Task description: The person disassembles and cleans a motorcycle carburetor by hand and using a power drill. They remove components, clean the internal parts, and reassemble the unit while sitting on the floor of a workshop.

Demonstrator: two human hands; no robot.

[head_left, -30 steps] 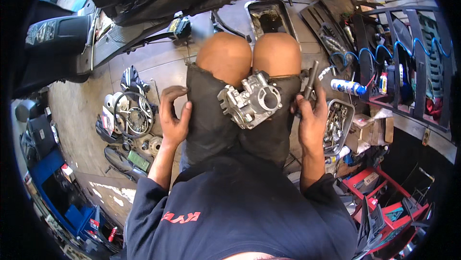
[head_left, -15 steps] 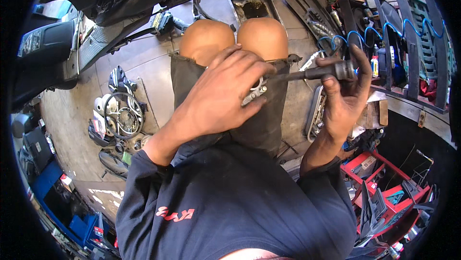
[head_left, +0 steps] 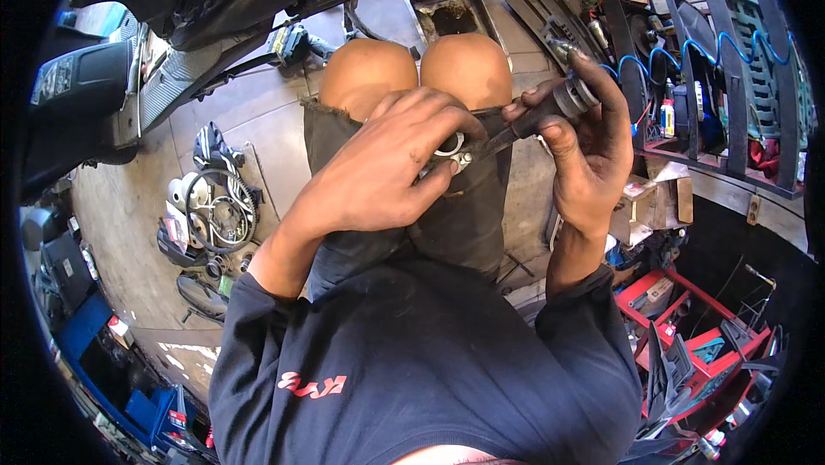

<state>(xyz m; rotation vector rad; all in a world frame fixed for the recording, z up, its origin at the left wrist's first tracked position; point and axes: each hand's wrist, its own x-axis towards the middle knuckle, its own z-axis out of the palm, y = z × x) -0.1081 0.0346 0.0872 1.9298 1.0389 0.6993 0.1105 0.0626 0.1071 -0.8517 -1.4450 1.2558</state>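
Observation:
Above my lap, my left hand (head_left: pixel 388 171) is closed around a small silver metal part (head_left: pixel 465 158); a round opening and a bolt-like end peek out beside the thumb, and the rest is covered by the fingers. My right hand (head_left: pixel 593 160) grips a dark tool (head_left: pixel 563 106) between thumb and fingers. It has a thick, ribbed, round end and a narrower shaft, like an impact driver, slanting down-left. The shaft's tip meets the silver part at my left fingertips; whether it sits inside cannot be seen.
A black vehicle body (head_left: pixel 232 1) overhangs the top left. Ahead of my knees lies a metal pan (head_left: pixel 418 14) with dark residue. Loose parts, including a large ring (head_left: pixel 193 216), lie on the left floor. At right stand a black rack (head_left: pixel 709 9) with a blue coiled hose and a red cart (head_left: pixel 679 280).
My right hand has moved a little left, tilting the dark tool's thick end upward. The silver part has turned slightly in my left hand, which has stayed nearly in place.

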